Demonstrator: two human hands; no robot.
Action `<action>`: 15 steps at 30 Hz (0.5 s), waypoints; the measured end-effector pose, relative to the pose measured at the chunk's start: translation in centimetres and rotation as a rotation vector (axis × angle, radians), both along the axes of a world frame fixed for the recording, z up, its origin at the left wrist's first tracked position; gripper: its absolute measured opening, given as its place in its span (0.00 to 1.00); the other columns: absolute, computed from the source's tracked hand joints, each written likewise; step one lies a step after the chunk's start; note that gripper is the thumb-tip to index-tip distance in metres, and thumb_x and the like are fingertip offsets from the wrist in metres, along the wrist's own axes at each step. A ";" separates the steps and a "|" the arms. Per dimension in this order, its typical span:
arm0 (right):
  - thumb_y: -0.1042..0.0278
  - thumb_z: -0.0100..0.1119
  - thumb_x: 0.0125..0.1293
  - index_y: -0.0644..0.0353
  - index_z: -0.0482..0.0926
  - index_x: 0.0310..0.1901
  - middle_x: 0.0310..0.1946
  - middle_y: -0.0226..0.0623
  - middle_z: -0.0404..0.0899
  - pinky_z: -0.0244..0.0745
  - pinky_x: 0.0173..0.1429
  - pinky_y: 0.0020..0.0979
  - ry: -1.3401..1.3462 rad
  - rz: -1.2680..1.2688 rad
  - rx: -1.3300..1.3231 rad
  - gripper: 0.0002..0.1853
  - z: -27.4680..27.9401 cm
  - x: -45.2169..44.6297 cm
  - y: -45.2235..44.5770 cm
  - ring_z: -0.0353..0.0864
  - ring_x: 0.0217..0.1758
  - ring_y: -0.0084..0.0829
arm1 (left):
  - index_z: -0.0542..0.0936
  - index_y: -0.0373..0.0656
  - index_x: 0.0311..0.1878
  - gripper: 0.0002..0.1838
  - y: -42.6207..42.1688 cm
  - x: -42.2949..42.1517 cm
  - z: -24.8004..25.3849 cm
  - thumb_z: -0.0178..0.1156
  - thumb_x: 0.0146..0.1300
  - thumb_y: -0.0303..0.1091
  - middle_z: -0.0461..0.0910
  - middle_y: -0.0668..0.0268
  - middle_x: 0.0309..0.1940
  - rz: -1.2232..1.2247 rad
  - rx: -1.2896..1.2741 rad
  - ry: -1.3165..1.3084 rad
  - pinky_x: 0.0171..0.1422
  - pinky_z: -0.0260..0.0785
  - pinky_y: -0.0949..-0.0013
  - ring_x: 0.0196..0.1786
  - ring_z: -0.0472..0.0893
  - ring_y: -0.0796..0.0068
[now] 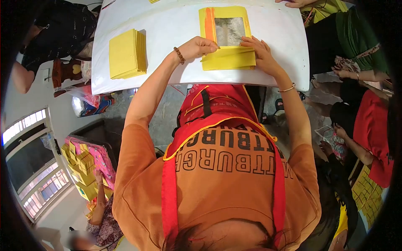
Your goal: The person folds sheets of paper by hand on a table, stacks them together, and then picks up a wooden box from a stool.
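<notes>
A yellow paper sheet [228, 62] lies near the front edge of the white table, with its near part folded up into a flap. Above the flap, an orange stripe [209, 25] and a grey patterned rectangle [230, 31] show on the paper. My left hand [196, 48], with a beaded bracelet at the wrist, pinches the left end of the fold. Stretched out, the fingers of my right hand [262, 54] press on the fold's right end. To the left stands a neat stack of yellow folded papers [125, 54].
The white table [171, 21] ends just in front of my red apron [217, 104]. Other people stand at both sides, and another person's hand [293, 3] rests at the far right edge. Stacked yellow paper bundles [83, 167] are at lower left.
</notes>
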State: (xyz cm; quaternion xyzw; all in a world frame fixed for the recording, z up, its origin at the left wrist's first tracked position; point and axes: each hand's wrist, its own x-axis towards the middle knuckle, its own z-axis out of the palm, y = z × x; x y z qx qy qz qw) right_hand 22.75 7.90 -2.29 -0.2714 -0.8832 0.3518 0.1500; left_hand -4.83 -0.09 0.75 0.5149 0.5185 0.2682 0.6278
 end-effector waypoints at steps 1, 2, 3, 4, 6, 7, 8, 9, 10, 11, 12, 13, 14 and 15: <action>0.66 0.52 0.61 0.46 0.70 0.59 0.66 0.25 0.60 0.28 0.73 0.40 0.000 0.001 0.000 0.22 -0.1 0.0 0.0 0.47 0.73 0.32 | 0.82 0.40 0.40 0.12 -0.1 0.2 0.4 0.57 0.63 0.39 0.73 0.78 0.21 0.000 0.010 0.005 0.26 0.56 0.80 0.23 0.64 0.89; 0.66 0.52 0.61 0.46 0.70 0.59 0.66 0.25 0.60 0.28 0.73 0.40 0.004 0.001 0.001 0.22 -0.2 0.0 0.1 0.47 0.73 0.32 | 0.82 0.40 0.40 0.12 -0.2 0.3 0.6 0.56 0.63 0.37 0.73 0.78 0.21 0.001 0.020 0.010 0.27 0.56 0.80 0.23 0.64 0.88; 0.67 0.52 0.60 0.46 0.70 0.59 0.66 0.25 0.60 0.29 0.73 0.41 0.009 0.000 0.004 0.22 -0.2 0.0 0.1 0.47 0.73 0.32 | 0.82 0.40 0.40 0.12 -0.2 0.2 0.4 0.56 0.63 0.37 0.73 0.78 0.21 0.001 0.021 0.010 0.27 0.56 0.80 0.23 0.64 0.88; 0.67 0.52 0.60 0.46 0.70 0.59 0.66 0.25 0.60 0.29 0.73 0.41 0.009 0.000 0.005 0.22 -0.1 0.0 0.1 0.47 0.73 0.32 | 0.82 0.40 0.41 0.11 0.0 0.1 0.1 0.56 0.63 0.36 0.73 0.77 0.22 -0.001 0.027 0.025 0.28 0.56 0.80 0.24 0.65 0.88; 0.66 0.53 0.60 0.47 0.70 0.59 0.66 0.25 0.60 0.29 0.73 0.41 0.005 -0.001 0.002 0.23 0.0 0.0 0.1 0.47 0.73 0.32 | 0.82 0.40 0.41 0.10 0.1 0.0 -0.1 0.55 0.63 0.34 0.74 0.77 0.22 -0.003 0.032 0.039 0.29 0.57 0.80 0.24 0.65 0.88; 0.66 0.53 0.60 0.47 0.70 0.59 0.66 0.25 0.60 0.29 0.73 0.41 0.004 0.000 0.001 0.23 0.0 0.0 0.0 0.47 0.73 0.32 | 0.82 0.40 0.41 0.10 0.1 -0.1 0.0 0.54 0.62 0.33 0.75 0.76 0.24 -0.016 0.040 0.029 0.31 0.59 0.81 0.26 0.67 0.88; 0.66 0.53 0.60 0.46 0.70 0.59 0.66 0.25 0.60 0.28 0.73 0.41 0.010 -0.006 -0.004 0.23 0.0 0.0 0.0 0.47 0.73 0.31 | 0.82 0.40 0.41 0.11 0.1 -0.1 0.0 0.53 0.62 0.32 0.77 0.75 0.26 -0.029 0.049 0.017 0.32 0.61 0.81 0.27 0.69 0.88; 0.66 0.53 0.61 0.46 0.69 0.59 0.66 0.25 0.60 0.28 0.73 0.40 0.016 -0.011 -0.007 0.23 0.0 0.0 0.0 0.47 0.73 0.31 | 0.82 0.40 0.41 0.11 0.1 0.0 0.3 0.53 0.62 0.32 0.77 0.75 0.26 -0.028 0.050 0.016 0.32 0.61 0.81 0.27 0.69 0.88; 0.66 0.53 0.61 0.46 0.69 0.59 0.66 0.25 0.60 0.28 0.73 0.40 0.015 -0.010 -0.007 0.23 -0.2 0.0 0.1 0.47 0.73 0.31 | 0.82 0.40 0.43 0.11 0.0 0.0 0.5 0.54 0.62 0.33 0.79 0.73 0.29 -0.025 0.041 0.000 0.36 0.64 0.80 0.31 0.72 0.86; 0.65 0.53 0.61 0.46 0.69 0.59 0.67 0.24 0.60 0.28 0.73 0.40 0.012 -0.005 0.000 0.23 -0.4 0.1 0.2 0.47 0.73 0.31 | 0.81 0.40 0.44 0.12 -0.1 0.1 0.7 0.55 0.62 0.34 0.80 0.70 0.32 -0.022 0.033 -0.017 0.40 0.67 0.80 0.34 0.75 0.85; 0.65 0.53 0.61 0.46 0.70 0.59 0.67 0.24 0.59 0.28 0.73 0.40 0.008 0.000 0.008 0.23 -0.5 0.1 0.3 0.47 0.73 0.31 | 0.81 0.40 0.44 0.12 -0.2 0.2 0.9 0.55 0.62 0.34 0.80 0.70 0.32 -0.022 0.034 -0.018 0.40 0.67 0.80 0.34 0.75 0.85; 0.65 0.53 0.61 0.46 0.70 0.59 0.67 0.24 0.59 0.28 0.73 0.40 0.007 0.001 0.009 0.23 -0.5 0.1 0.3 0.47 0.73 0.31 | 0.80 0.40 0.45 0.13 -0.3 0.2 1.0 0.56 0.62 0.36 0.81 0.69 0.36 -0.004 0.015 -0.063 0.44 0.68 0.79 0.38 0.76 0.83; 0.64 0.52 0.62 0.46 0.70 0.59 0.66 0.24 0.60 0.28 0.73 0.40 0.012 -0.003 0.003 0.21 -0.6 0.1 0.3 0.47 0.73 0.31 | 0.80 0.39 0.47 0.14 -0.5 0.3 1.2 0.56 0.63 0.37 0.81 0.67 0.40 0.013 -0.005 -0.107 0.49 0.69 0.78 0.42 0.77 0.80; 0.63 0.51 0.63 0.46 0.71 0.58 0.66 0.24 0.61 0.28 0.73 0.39 0.017 -0.006 -0.003 0.20 -0.6 0.1 0.3 0.47 0.73 0.31 | 0.80 0.39 0.47 0.14 -0.7 0.4 1.7 0.56 0.63 0.37 0.81 0.67 0.40 0.014 -0.004 -0.108 0.49 0.69 0.78 0.42 0.77 0.80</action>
